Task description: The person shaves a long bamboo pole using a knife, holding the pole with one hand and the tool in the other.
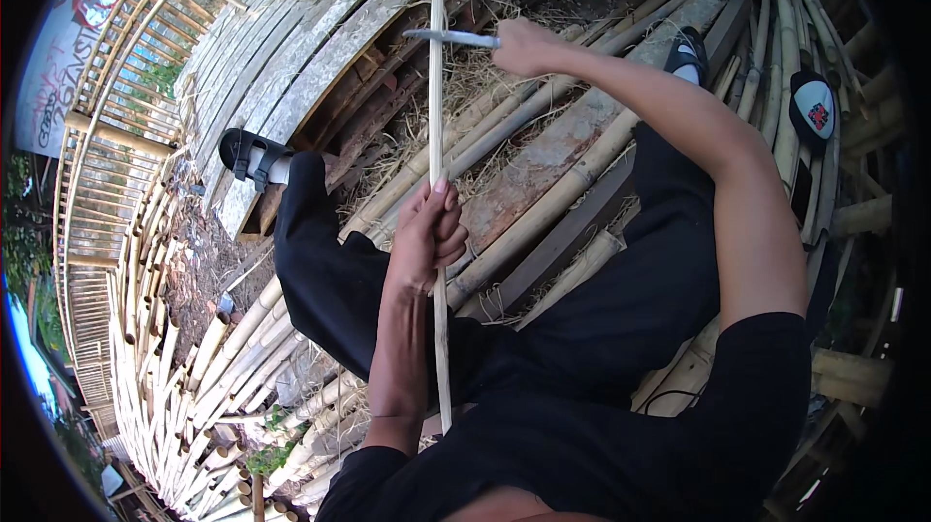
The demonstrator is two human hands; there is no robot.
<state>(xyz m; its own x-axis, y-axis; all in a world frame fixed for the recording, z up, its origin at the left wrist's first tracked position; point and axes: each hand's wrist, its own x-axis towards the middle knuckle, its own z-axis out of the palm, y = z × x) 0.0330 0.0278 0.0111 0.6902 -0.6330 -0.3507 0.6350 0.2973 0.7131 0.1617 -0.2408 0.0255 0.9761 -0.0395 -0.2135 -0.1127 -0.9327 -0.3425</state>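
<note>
A long, pale bamboo strip (436,115) runs upright through the middle of the view, from the top edge down to my lap. My left hand (432,236) is closed in a fist around its lower part, thumb on top. Farther up, my right hand (526,47) grips a knife whose handle is hidden in the fist. The knife blade (465,38) points left and crosses the strip at close to a right angle, seemingly against it. My right arm stretches forward and bends at the elbow.
Thick bamboo poles (543,221) lie slanting under my legs. A weathered plank platform (291,47) is at the upper left, with my sandalled left foot (257,158) on it. Cut bamboo pieces (184,406) pile up below a bamboo fence (92,202). At right lies a dark slipper (813,107).
</note>
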